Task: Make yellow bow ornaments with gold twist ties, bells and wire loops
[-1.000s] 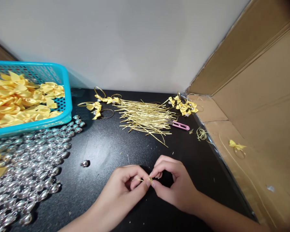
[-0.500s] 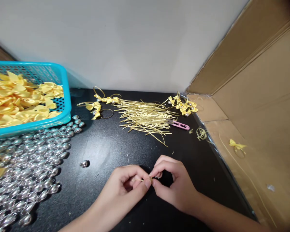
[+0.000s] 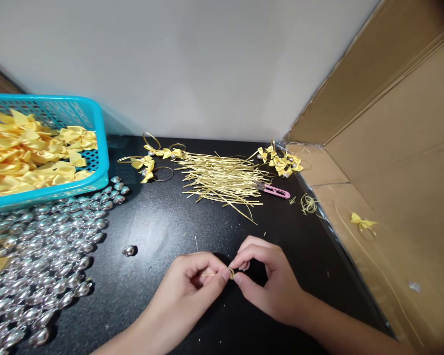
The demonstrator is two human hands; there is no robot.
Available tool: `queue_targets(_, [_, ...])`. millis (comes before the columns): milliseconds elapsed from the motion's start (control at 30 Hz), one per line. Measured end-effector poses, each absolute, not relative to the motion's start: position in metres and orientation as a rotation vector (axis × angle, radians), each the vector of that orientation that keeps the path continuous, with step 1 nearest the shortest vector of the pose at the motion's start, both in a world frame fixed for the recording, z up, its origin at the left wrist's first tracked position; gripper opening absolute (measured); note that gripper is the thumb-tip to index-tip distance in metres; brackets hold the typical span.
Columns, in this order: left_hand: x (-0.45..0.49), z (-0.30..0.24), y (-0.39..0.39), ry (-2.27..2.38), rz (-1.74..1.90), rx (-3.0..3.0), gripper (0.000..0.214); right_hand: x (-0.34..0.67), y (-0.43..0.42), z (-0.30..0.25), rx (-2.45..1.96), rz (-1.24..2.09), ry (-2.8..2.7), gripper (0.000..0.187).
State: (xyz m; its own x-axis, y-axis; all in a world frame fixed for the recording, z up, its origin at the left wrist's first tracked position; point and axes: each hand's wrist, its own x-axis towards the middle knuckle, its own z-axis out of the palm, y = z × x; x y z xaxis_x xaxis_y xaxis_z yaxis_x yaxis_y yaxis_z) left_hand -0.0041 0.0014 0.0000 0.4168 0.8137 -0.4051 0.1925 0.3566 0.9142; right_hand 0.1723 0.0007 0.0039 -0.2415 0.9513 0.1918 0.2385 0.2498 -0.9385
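Observation:
Low in the middle of the view, my left hand (image 3: pixel 202 283) pinches a thin gold cord (image 3: pixel 231 272) between thumb and forefinger. One end of it runs back under the left fingers, and a small loop shows between both hands' fingertips. My right hand (image 3: pixel 268 281) grips the other side of that loop with thumb and forefinger. Beyond the hands lies a pile of cut gold cords (image 3: pixel 222 177), with pink-handled thread snips (image 3: pixel 276 191) at its right edge. A single silver bead (image 3: pixel 129 250) rests on the black table left of my hands.
A turquoise basket (image 3: pixel 104 148) of yellow bows (image 3: pixel 25 148) stands at the left. Many silver beads (image 3: pixel 40 266) spread before it. Finished bow loops lie in two groups (image 3: pixel 144 162) beside the cords. Cardboard (image 3: pixel 399 148) borders the right; a tangled thread (image 3: pixel 309 203) lies near it.
The fingertips have parted slightly, and the cord's small loop shows more clearly between them. Both hands stay in almost the same place.

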Motion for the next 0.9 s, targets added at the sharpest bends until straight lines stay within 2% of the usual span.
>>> queue_targets(567, [-0.0045, -0.0053, 0.0026, 1.100, 0.514, 1.211, 0.028, 0.1719, -0.0006, 0.0069, -1.005, 0.674, -1.831, 0.013])
queue_targets(900, [-0.0057, -0.0033, 0.0021, 1.069, 0.535, 1.223, 0.026, 0.1717, 0.0001, 0.0016, -1.099, 0.860, -1.753, 0.015])
